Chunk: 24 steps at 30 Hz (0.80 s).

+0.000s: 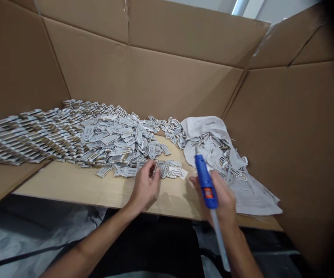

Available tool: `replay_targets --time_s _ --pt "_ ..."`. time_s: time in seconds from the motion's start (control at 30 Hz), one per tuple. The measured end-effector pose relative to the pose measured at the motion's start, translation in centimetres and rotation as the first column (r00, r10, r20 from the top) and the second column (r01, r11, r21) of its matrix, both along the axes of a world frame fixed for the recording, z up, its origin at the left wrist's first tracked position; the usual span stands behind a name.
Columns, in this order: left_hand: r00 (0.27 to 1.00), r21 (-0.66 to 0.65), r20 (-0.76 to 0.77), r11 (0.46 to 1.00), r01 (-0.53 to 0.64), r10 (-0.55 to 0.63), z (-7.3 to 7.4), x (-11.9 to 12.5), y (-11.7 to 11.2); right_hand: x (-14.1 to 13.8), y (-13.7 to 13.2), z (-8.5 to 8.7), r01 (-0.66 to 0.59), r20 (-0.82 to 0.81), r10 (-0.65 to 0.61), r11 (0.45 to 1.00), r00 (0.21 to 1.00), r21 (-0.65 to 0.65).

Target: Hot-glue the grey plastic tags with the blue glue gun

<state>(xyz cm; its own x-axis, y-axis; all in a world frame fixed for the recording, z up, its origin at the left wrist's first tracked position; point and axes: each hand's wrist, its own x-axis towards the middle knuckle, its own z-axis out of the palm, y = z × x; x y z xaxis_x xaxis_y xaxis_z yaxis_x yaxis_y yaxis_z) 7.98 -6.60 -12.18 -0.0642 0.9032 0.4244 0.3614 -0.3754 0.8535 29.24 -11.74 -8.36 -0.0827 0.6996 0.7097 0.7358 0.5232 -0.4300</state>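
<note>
My left hand (145, 186) pinches a small grey-white clip-shaped piece (155, 168) between its fingertips, at the near edge of a large heap of similar pieces (120, 139). My right hand (222, 202) grips a blue hot glue gun (204, 177), whose nozzle points up and away from me. A long pale glue stick (220, 241) runs from its rear end down past my wrist. A few loose pieces (172, 170) lie on the light wooden tabletop (97, 189) between my hands.
Neat overlapping rows of pieces (31, 135) fill the table's left side. Crumpled white paper (204, 129) and printed sheets (253, 197) lie at the right. Cardboard walls (155, 81) surround the table's back and sides. A black cable (25, 255) crosses the floor below.
</note>
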Motion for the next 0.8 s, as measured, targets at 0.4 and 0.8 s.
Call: replay_targets --time_s 0.4,0.8 --pt "0.810 0.164 -0.464 0.934 -0.319 0.358 6.7 -1.0 11.3 2.9 1.4 0.6 0.200 -0.131 -0.226 0.962 0.965 -0.184" --pt "0.661 -0.028 -0.744 0.992 0.122 -0.102 1.5 2.2 4.0 4.4 3.0 -0.8 0.301 0.177 -0.251 0.875 0.952 -0.380"
